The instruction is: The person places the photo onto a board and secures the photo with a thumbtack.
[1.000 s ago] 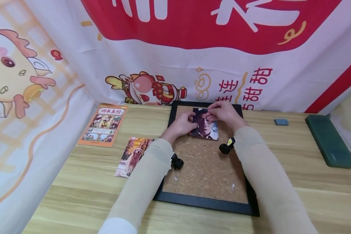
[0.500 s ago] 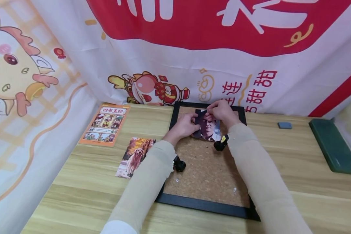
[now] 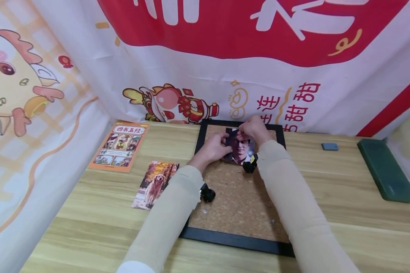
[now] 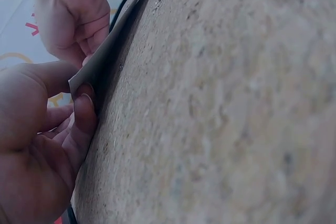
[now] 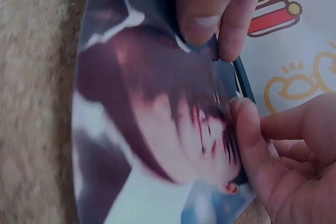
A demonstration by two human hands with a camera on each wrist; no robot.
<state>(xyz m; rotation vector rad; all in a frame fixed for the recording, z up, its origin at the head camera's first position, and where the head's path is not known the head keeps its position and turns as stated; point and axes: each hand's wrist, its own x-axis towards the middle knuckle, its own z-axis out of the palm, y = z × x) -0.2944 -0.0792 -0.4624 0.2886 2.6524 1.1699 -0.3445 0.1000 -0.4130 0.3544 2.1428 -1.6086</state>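
Observation:
A portrait photo [image 3: 240,148] lies over the upper part of a black-framed cork board [image 3: 237,197]. My left hand [image 3: 213,148] pinches its left edge, thumb under and finger on top in the left wrist view, and that edge lifts off the cork [image 4: 210,103]. At the photo's top, my right hand [image 3: 254,131] has thumb and finger together on its front side. A small clear glint, which looks like a push pin [image 5: 239,96], shows at the right thumb tip; most of it is hidden by the fingers. The photo [image 5: 152,114] bends between both hands.
Small clear pins [image 3: 205,211] sit low on the cork. Left of the board lie a dog photo [image 3: 155,185], partly under my left sleeve, and an orange booklet [image 3: 119,146]. A blue block [image 3: 329,146] and a green slab [image 3: 387,170] are at right. A printed cloth [image 3: 198,68] hangs behind.
My right forearm and wrist have swung left and inward, while its fingers stay at the photo's top. The left hand keeps its pinch on the photo's left edge.

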